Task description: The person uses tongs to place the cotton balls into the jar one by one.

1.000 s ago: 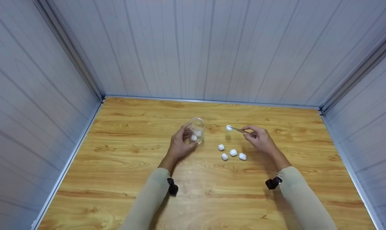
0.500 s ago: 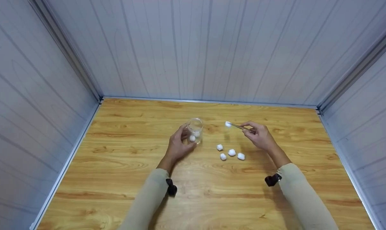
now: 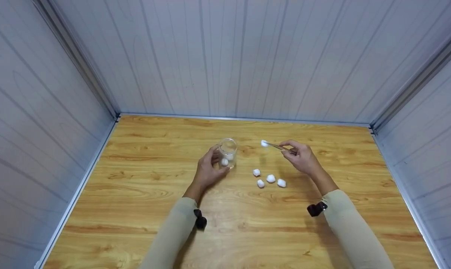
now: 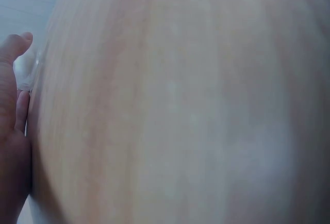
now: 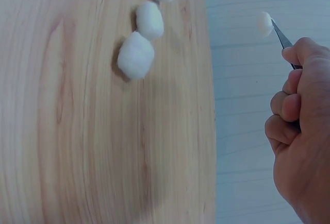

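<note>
My left hand [image 3: 207, 170] grips a clear glass beaker [image 3: 228, 146] from its left side, thumb in front and fingers behind. White cotton balls [image 3: 225, 161] lie at the bottom of the beaker. Pinched in my right hand [image 3: 303, 158] are metal tweezers [image 3: 277, 146], whose tips hold one cotton ball [image 3: 264, 143] in the air, right of the beaker and apart from it. The right wrist view shows the same cotton ball [image 5: 265, 24] at the tips of the tweezers [image 5: 282, 39]. In the left wrist view only part of the left hand [image 4: 11, 110] shows.
Several loose cotton balls [image 3: 271, 178] lie on the wooden table [image 3: 240, 231] between the two hands, nearer the right one. Pale panel walls [image 3: 225, 56] stand at the back and on both sides of the table.
My right hand has raised the tweezers and cotton ball slightly, moving them a little left toward the beaker. The left hand stays on the beaker; the loose cotton balls have not moved.
</note>
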Action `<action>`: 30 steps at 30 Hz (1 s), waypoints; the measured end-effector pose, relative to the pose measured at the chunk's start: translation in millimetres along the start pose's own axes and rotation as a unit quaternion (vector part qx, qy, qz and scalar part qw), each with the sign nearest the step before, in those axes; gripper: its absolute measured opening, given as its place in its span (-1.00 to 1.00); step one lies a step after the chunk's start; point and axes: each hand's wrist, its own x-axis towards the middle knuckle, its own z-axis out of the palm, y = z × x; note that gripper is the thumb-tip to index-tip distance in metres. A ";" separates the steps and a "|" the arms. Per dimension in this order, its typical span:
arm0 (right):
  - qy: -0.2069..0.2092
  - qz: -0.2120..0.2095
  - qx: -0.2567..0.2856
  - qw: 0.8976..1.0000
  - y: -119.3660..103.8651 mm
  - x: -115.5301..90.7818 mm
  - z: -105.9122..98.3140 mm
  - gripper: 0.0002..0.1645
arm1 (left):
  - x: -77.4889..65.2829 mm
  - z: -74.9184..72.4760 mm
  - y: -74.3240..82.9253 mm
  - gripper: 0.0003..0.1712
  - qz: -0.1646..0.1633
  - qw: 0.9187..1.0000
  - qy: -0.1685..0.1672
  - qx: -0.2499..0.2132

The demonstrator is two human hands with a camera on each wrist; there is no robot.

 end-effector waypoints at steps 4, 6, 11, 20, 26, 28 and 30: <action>0.005 -0.014 0.004 1.000 -3.3 2.9 1.9 -0.73 | -0.3 -0.6 0.0 -0.01 -0.004 1.000 -0.004 -0.004; 0.004 -0.019 0.006 1.000 -5.4 4.2 3.1 -0.73 | -0.4 -1.0 0.2 -0.01 -0.007 1.000 -0.005 -0.005; -0.002 -0.025 0.007 1.000 -10.9 8.2 6.6 -0.72 | -1.2 -1.7 0.7 -0.02 -0.014 1.000 -0.006 -0.005; -0.012 -0.027 0.011 1.000 -19.8 13.6 8.8 -0.71 | -1.0 -0.5 0.3 -0.01 -0.013 1.000 -0.005 -0.008; -0.012 -0.030 0.016 0.999 -26.3 16.7 11.3 -0.73 | 0.0 0.3 0.7 -0.01 -0.006 1.000 -0.003 -0.005; -0.013 -0.033 0.016 0.999 -29.2 18.0 11.8 -0.72 | 0.5 0.7 0.5 -0.01 -0.005 1.000 -0.001 -0.004; -0.013 -0.039 0.013 0.999 -31.9 19.7 12.5 -0.72 | 0.6 1.2 0.7 -0.02 -0.003 1.000 -0.002 -0.002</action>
